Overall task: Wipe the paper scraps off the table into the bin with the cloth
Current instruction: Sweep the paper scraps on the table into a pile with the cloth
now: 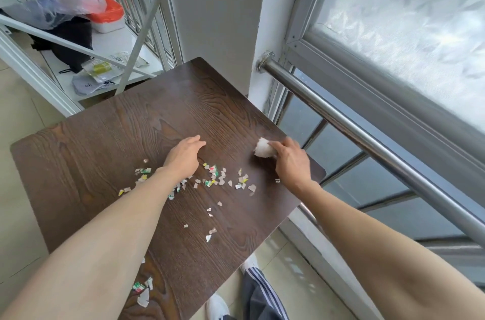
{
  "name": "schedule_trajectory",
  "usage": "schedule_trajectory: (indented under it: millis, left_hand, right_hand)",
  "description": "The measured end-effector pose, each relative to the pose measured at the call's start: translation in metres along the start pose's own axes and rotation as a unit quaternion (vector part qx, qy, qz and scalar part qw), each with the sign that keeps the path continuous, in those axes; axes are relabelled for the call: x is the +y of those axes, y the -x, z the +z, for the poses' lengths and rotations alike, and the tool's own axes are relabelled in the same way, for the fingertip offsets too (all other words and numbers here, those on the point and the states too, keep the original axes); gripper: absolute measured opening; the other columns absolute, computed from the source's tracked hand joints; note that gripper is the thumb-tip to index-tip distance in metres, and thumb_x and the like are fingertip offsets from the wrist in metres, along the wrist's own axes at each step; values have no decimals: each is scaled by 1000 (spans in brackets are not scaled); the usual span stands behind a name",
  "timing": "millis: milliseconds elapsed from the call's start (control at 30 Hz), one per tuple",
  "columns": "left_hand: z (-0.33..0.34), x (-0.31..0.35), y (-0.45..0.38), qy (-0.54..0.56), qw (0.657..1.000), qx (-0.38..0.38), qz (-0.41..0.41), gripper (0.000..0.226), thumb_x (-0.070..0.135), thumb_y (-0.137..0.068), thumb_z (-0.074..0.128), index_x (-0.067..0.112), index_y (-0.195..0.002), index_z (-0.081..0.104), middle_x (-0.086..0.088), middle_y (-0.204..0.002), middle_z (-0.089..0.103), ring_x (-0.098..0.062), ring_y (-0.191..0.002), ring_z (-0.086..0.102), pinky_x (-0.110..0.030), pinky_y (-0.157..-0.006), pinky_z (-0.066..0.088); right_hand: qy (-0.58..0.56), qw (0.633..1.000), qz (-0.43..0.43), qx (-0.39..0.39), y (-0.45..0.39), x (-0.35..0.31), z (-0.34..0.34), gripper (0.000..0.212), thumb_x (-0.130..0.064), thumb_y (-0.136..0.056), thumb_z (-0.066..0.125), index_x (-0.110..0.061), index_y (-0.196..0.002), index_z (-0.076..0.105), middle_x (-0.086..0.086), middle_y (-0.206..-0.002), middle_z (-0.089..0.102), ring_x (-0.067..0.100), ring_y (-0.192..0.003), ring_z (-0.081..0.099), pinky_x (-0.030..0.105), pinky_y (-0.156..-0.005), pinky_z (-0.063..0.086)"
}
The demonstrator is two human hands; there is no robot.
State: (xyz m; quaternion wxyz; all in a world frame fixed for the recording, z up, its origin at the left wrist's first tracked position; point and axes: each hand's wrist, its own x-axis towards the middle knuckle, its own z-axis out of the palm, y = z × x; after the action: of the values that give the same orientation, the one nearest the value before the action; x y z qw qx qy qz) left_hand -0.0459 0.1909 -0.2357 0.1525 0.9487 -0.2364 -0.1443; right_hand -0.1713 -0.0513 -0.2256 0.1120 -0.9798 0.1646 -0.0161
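One dark wooden table [147, 120], one white cloth [263, 147], two bare hands, left hand [183, 155], right hand [291, 162], several dozen paper scraps [214, 175], too many to count exactly.

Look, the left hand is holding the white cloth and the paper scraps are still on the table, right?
Not quite. In the head view it is the right hand that holds the white cloth; the left hand rests on the table holding nothing. The paper scraps are indeed still on the table.

I see torn paper scraps [215, 175] mid dark wooden table [157, 115], white bunched cloth [263, 147] rightward under my right hand [290, 162], left hand [183, 154] resting beside scraps
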Motion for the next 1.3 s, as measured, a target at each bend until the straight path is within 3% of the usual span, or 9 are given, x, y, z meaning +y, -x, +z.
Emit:
schedule_trajectory:
  millis: [100, 200, 433, 667, 800, 900, 1000, 1100, 1300]
  left_hand:
    - [-1, 1, -2, -5, 1000, -4, 2, 65, -13, -82, 36, 16, -140, 42, 0, -154, 29, -20, -141, 26, -35, -114, 24]
    - [-3, 0, -4, -2, 1000, -10, 5, 65, -13, -81, 36, 16, -140, 42, 0, -155, 29, -19, -141, 26, -34, -115, 23]
    - [0, -6, -6, 3, 1000, -16, 17, 68, -15, -80, 35, 16, -140, 42, 0, -155, 28, -19, -142, 26, -34, -116, 23]
    - [-3, -12, -7, 22, 999, -27, 29, 65, -14, -81, 37, 16, -138, 46, -1, -154, 30, -18, -141, 28, -32, -114, 24]
    - [-6, -23, -3, 48, 998, -39, 31, 66, -15, -80, 36, 19, -134, 51, 3, -150, 37, -19, -135, 38, -33, -109, 32]
    - [-8, -40, 6, 59, 998, -15, 35, 60, -12, -83, 37, 20, -132, 52, 2, -146, 43, -20, -133, 41, -35, -109, 35]
    - [-16, -65, 25, 61, 997, 45, 5, 52, -7, -90, 35, 18, -131, 54, 0, -145, 45, -21, -131, 43, -35, -109, 36]
    - [-21, -101, 45, 55, 993, 94, -53, 49, -7, -91, 36, 13, -132, 52, -4, -146, 43, -23, -133, 41, -36, -111, 32]
    - [-17, -154, 91, 20, 976, 131, -171, 50, -5, -90, 39, 13, -137, 45, -5, -149, 38, -23, -137, 32, -38, -112, 30]
  right_hand:
    - [-13, 996, 73, -40, 24, 17, 2, 54, -3, -82, 51, -25, -132, 49, 9, -109, 49, 30, -106, 46, 39, -72, 47]
    - [-42, 993, 109, -20, 39, -6, 12, 59, 2, -74, 51, -21, -128, 48, 8, -107, 47, 29, -99, 43, 32, -61, 37]
    - [-104, 989, 99, -21, 61, -101, 38, 53, 3, -74, 50, -12, -124, 46, 7, -111, 49, 27, -97, 43, 34, -59, 35]
    - [-151, 982, 39, -106, 68, -166, 46, 69, -12, -69, 76, -8, -130, 43, 10, -120, 46, 31, -104, 44, 39, -71, 43]
    - [-190, 974, 10, -119, 64, -173, 42, 51, -7, -73, 68, -7, -121, 51, 12, -113, 47, 33, -102, 47, 40, -74, 45]
    - [-216, 973, 33, -70, 52, -150, 29, 47, -3, -76, 58, -8, -123, 54, 10, -105, 46, 33, -96, 50, 43, -77, 48]
    - [-189, 977, 93, -43, 29, -120, 19, 49, -3, -77, 60, -9, -125, 53, 10, -109, 47, 32, -98, 52, 44, -82, 50]
    - [-187, 970, 146, -51, 11, -114, 26, 36, -3, -69, 67, -10, -104, 57, 8, -107, 46, 33, -91, 59, 41, -74, 55]
    - [-122, 987, 87, -51, 12, -150, 51, 55, -14, -63, 82, -6, -110, 55, 9, -115, 51, 30, -101, 47, 36, -69, 44]
